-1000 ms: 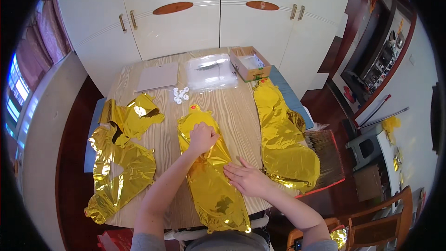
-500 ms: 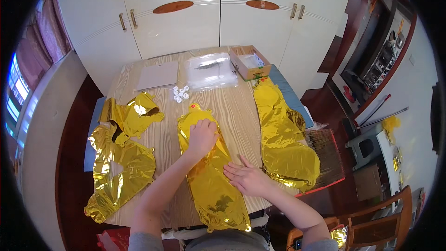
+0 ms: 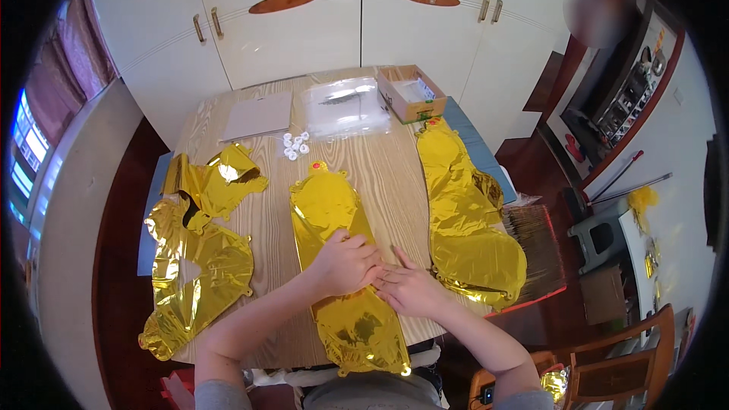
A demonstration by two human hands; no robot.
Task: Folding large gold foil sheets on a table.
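A gold foil balloon [image 3: 328, 209], folded into a long strip, lies down the middle of the wooden table, with a small red spot at its far end. My left hand [image 3: 343, 262] is closed on its right edge, about halfway along, with the fingers curled under and partly hidden. Just to the right, my right hand [image 3: 411, 290] lies flat with its thumb apart, and its fingertips meet my left hand on the foil. Another gold foil balloon [image 3: 203, 277] lies crumpled and spread at the left. A third gold foil balloon [image 3: 467, 220] stretches along the right side.
At the back are a grey flat board [image 3: 258, 116], clear plastic bags [image 3: 345, 110] and an open cardboard box [image 3: 412, 95]. Small white round pieces [image 3: 295, 144] sit in front of the board. A wooden chair [image 3: 623, 368] stands at the near right, a grey stool [image 3: 596, 239] beyond it.
My left hand has slid down the foil strip toward me and now meets my right hand's fingers. The right hand has barely moved. A blurred patch has appeared by the doorway.
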